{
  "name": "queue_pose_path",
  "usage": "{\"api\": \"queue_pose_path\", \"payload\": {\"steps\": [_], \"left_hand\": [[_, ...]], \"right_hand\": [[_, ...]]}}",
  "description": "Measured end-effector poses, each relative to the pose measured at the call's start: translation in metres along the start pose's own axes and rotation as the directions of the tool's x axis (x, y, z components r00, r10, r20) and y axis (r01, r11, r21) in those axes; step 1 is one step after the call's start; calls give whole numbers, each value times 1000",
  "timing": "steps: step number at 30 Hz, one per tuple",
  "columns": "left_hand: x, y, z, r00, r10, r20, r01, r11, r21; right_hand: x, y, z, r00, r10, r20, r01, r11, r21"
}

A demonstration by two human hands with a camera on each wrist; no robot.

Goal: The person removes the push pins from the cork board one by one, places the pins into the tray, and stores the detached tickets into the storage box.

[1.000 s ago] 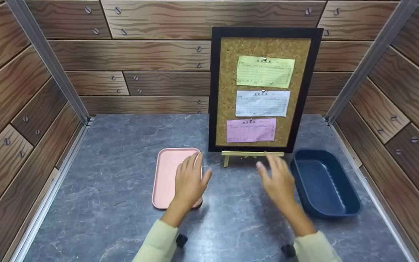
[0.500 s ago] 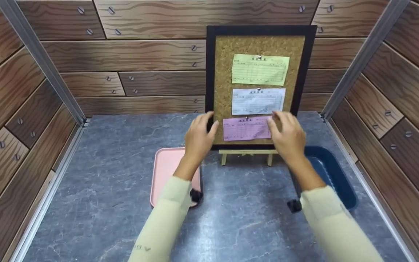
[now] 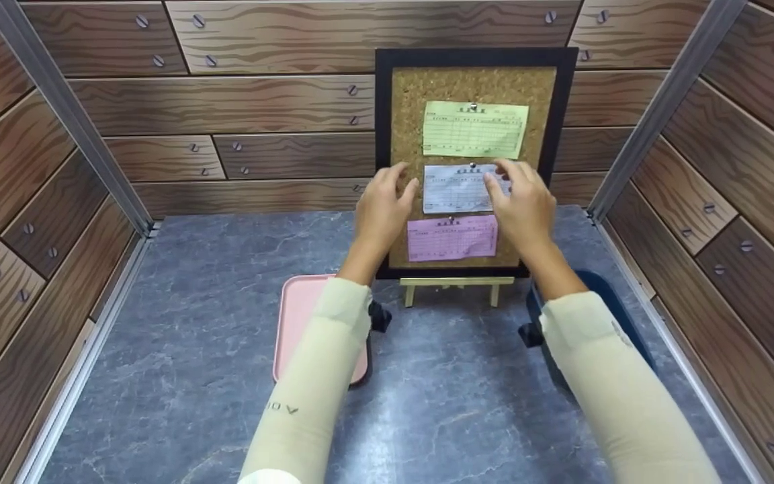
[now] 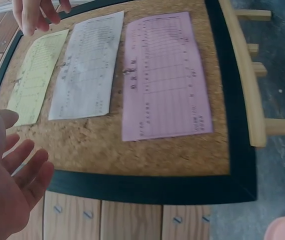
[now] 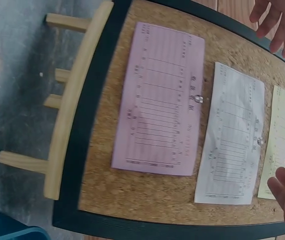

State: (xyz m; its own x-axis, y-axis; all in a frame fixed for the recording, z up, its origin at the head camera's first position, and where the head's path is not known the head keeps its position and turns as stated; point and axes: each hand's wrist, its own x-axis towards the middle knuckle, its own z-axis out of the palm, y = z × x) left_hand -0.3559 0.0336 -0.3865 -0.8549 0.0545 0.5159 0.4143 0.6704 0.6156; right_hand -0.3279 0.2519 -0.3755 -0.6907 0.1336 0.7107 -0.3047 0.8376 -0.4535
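Observation:
A black-framed cork board (image 3: 408, 121) stands upright on a small wooden easel (image 3: 457, 281). Three printed slips are pinned to it: a yellow-green slip (image 3: 476, 129) on top, a white slip (image 3: 454, 190) in the middle, a pink slip (image 3: 452, 238) lowest. My left hand (image 3: 383, 208) is raised at the board's left edge, fingers relaxed and holding nothing. On the other side my right hand (image 3: 523, 205) hovers before the white slip's right end, covering part of it. In the right wrist view its fingers (image 5: 281, 184) look apart from the paper, and a metal pushpin (image 5: 198, 99) shows on the pink slip.
A pink tray (image 3: 296, 323) lies on the grey marbled table (image 3: 205, 336), partly under the left forearm. The dark blue bin (image 3: 592, 282) at right is mostly hidden behind the right forearm. Wood-patterned walls (image 3: 226, 101) enclose the table.
Both hands have risen from above the table, near the tray and bin, to the height of the white slip on the board. The slips remain pinned in place.

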Motion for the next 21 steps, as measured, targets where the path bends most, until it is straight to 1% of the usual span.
{"api": "queue_pose_path", "payload": {"steps": [3,8,11,15,18,21], "left_hand": [[9,8,0,1000,1,-2,-1,1000,8],[24,21,3,999,36,8,-36,999,28],[31,30,6,998,60,18,-61,996,58],[41,40,9,997,77,20,-79,989,123],[50,47,12,995,99,7,-99,983,155],[60,54,15,992,125,-25,-118,975,186]], "right_hand": [[9,-1,0,1000,10,-4,-10,1000,1],[22,0,-3,998,59,-5,-59,998,4],[29,3,-5,995,96,-1,-96,995,3],[37,9,-7,989,145,4,-145,989,-7],[43,14,-8,981,194,1,-194,981,-23],[48,20,-7,965,264,9,-264,964,-23]]}}
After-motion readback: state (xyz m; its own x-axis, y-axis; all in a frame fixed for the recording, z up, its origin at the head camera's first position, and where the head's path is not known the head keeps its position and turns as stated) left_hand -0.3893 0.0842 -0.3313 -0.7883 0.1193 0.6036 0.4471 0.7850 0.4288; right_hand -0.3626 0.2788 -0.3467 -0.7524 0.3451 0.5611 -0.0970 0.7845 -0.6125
